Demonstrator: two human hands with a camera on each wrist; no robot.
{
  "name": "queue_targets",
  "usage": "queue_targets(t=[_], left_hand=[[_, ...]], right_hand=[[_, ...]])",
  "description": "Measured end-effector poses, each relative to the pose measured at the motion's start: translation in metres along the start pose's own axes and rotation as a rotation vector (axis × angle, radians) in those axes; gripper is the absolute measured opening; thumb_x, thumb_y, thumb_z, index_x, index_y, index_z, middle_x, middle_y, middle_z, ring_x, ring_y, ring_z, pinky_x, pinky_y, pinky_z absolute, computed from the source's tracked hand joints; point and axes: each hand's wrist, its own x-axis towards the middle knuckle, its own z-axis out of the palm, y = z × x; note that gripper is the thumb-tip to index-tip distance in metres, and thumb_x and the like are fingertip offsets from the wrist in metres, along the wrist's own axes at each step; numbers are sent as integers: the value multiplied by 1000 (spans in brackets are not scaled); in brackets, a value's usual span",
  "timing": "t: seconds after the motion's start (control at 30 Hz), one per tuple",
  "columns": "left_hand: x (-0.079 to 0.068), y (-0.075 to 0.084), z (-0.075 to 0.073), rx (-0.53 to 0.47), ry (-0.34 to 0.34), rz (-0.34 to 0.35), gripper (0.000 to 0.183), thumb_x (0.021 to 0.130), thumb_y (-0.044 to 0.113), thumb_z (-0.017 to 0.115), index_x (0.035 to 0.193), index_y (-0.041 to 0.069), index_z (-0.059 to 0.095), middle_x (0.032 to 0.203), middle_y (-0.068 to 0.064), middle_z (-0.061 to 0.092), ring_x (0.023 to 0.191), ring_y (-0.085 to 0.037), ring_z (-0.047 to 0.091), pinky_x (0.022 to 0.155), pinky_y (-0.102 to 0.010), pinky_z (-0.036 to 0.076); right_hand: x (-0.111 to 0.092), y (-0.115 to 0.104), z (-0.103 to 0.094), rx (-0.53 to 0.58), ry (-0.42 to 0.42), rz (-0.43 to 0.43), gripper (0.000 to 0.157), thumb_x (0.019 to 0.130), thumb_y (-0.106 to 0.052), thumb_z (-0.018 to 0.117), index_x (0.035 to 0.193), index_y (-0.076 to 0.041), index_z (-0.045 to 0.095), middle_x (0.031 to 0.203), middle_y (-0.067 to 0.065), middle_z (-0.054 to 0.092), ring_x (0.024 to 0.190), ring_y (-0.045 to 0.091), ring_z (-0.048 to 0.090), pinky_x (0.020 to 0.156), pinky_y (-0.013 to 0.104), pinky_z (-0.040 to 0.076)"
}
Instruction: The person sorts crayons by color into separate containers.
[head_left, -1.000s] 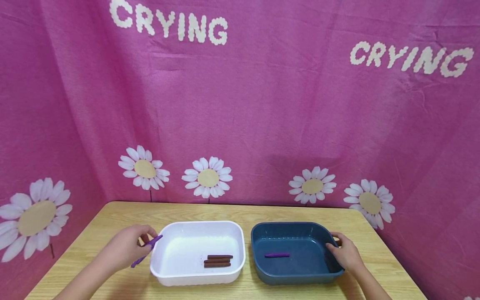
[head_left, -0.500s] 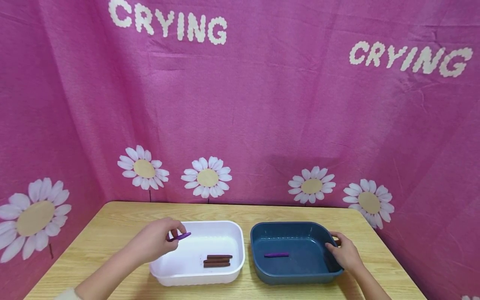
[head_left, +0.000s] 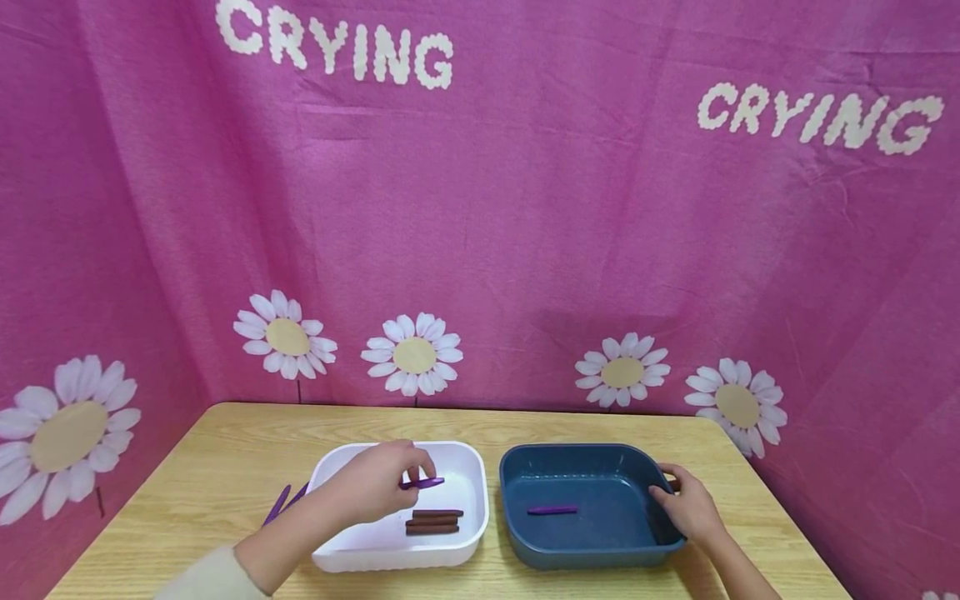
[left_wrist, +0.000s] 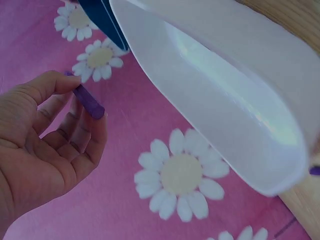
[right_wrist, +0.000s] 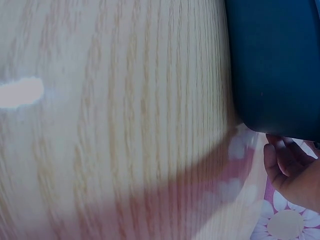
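Observation:
In the head view my left hand (head_left: 386, 479) is above the white tub (head_left: 480, 500). Its thumb and fingertips pinch a purple crayon (head_left: 429, 483); the left wrist view shows this crayon (left_wrist: 89, 101) between thumb and fingers, clear of the tub wall. Several brown crayons (head_left: 432, 523) lie on the tub's floor at the right. The dark blue tub (head_left: 592, 550) has one purple crayon (head_left: 552, 510) lying in it. My right hand (head_left: 693, 508) holds that tub's right end, thumb over the rim. A brown strip shows between its thumb and index finger; what it belongs to is unclear.
Two purple crayons (head_left: 277, 505) lie on the wooden table (head_left: 187, 500) left of the white tub, partly behind my left forearm. A narrow gap separates both tubs. A pink cloth (head_left: 480, 250) with daisies hangs behind the table.
My left hand has carried the purple crayon rightward from beside the white tub to over its inside. The forearm no longer hides the crayons on the table. My right hand has stayed put.

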Motion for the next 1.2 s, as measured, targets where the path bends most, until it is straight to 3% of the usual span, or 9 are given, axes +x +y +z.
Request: queue_targets(t=[0.37,0.87,1.2], left_hand=[[38,23,33,16,-72,71,19,73,6,68,89,16,68,75,5,63,71,-6,53,64,-20,44],[81,61,69,49,-155,59,22,74,13,71,93,23,70,76,10,56,69,-1,48,60,-15,40],[101,76,98,-26,-220,32,21,76,13,72,95,22,70,80,9,62,74,-2,52,64,-16,42]], right_hand=[[2,-1,1,0,0,-1,45,88,-11,58,127,8,46,100,26,60,87,31,59,72,42,53],[2,0,0,-5,2,-6,45,88,-11,58,127,8,47,98,25,60,86,29,57,71,41,52],[2,2,1,-12,-4,4,45,88,-11,58,127,8,46,101,26,59,89,31,57,72,43,53]])
